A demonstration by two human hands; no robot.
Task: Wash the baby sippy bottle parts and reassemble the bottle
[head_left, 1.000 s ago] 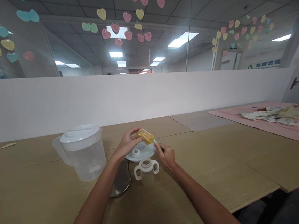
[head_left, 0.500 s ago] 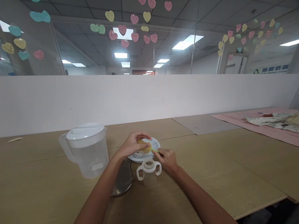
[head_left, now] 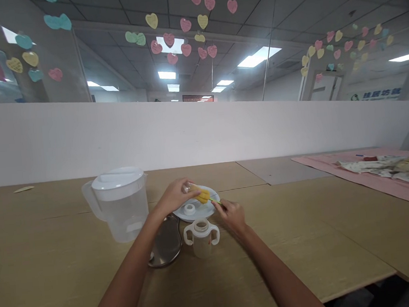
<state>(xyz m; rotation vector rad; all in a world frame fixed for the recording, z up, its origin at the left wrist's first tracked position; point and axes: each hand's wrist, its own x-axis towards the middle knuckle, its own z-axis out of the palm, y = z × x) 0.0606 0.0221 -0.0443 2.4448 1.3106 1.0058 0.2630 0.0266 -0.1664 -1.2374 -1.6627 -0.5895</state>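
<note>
My left hand (head_left: 175,195) is closed around a small clear piece at its fingertips, held above a white plate (head_left: 195,212). A yellow sponge brush (head_left: 203,195) is pushed against that piece. My right hand (head_left: 232,215) pinches the brush's thin green handle. A white ring-shaped part (head_left: 189,208) lies on the plate. In front of the plate a clear two-handled baby cup (head_left: 202,237) stands upright without a lid.
A clear plastic pitcher (head_left: 121,203) with a white lid stands to the left. A metal tray (head_left: 165,245) lies under my left forearm. Pink cloth (head_left: 379,181) with papers covers the table's far right. A white partition wall (head_left: 203,134) runs behind the wooden table (head_left: 57,271).
The yellow brush head has gone from raised and tilted to lower and more level over the plate. The view has shifted slightly to the left.
</note>
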